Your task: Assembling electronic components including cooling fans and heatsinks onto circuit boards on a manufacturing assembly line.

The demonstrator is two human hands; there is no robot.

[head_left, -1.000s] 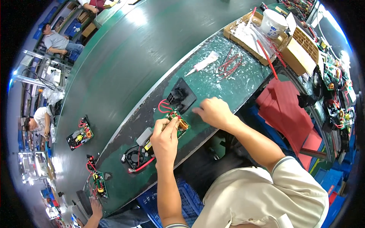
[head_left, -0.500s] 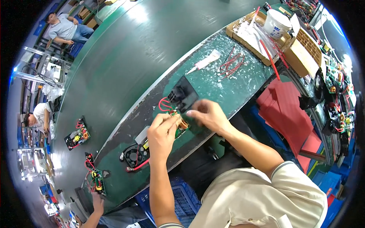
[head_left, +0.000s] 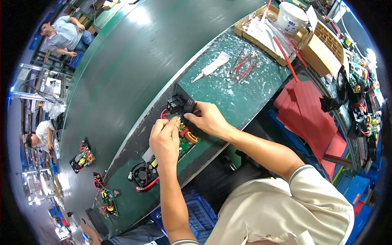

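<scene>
My right hand (head_left: 210, 119) grips the edge of a black panel (head_left: 185, 98) with a black socket block (head_left: 175, 104) on it, thumb in front. Beside it, my left hand (head_left: 164, 141) has its thumb and fingertips pinched at the end of a green circuit board; what they hold is hidden. That circuit board (head_left: 188, 145) carries a copper coil (head_left: 190, 137) and red parts, partly behind my left hand. Thick red wires (head_left: 164, 114) loop out beside the socket. A black fan (head_left: 143, 173) with a red cable lies left of my left wrist.
A glue tube (head_left: 212, 66) and red wires (head_left: 243, 67) lie on the bench. Farther right stand a cardboard tray (head_left: 261, 43), a white bucket (head_left: 292, 18) and red sheets (head_left: 306, 116). Left are two circuit boards (head_left: 83, 159) (head_left: 108, 201). A blue crate (head_left: 200, 216) stands below; other people sit nearby.
My right hand has come left and closed on the black panel, which now stands more upright. My left hand stays pinched near the board. The co-worker's hand at lower left has drawn away from its board.
</scene>
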